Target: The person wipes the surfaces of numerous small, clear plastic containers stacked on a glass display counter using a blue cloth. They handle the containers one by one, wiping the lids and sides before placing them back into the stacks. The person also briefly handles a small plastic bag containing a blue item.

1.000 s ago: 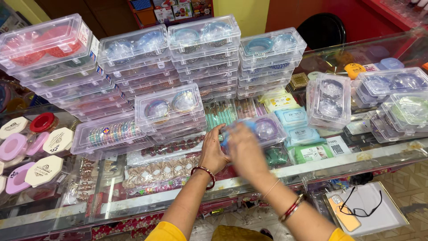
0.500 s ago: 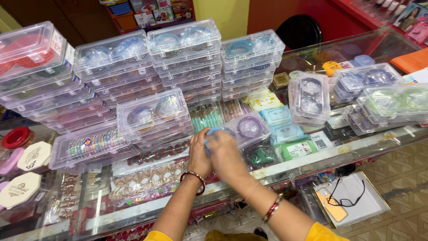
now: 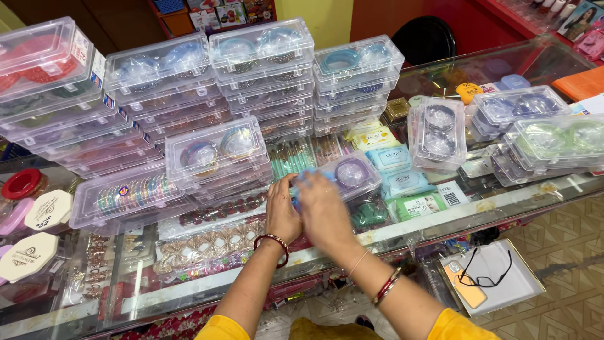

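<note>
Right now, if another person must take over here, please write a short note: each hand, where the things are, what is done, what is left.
Left hand: on the near left end of a clear plastic box, fingers around its edge.
Right hand: over the same box, covering its left half; the grip is hidden.
The box holds purple bangles and sits on the glass counter, in front of the stacks of boxes.
Done: box is off the stacks.
Left: lid state unclear; box not yet put away.
</note>
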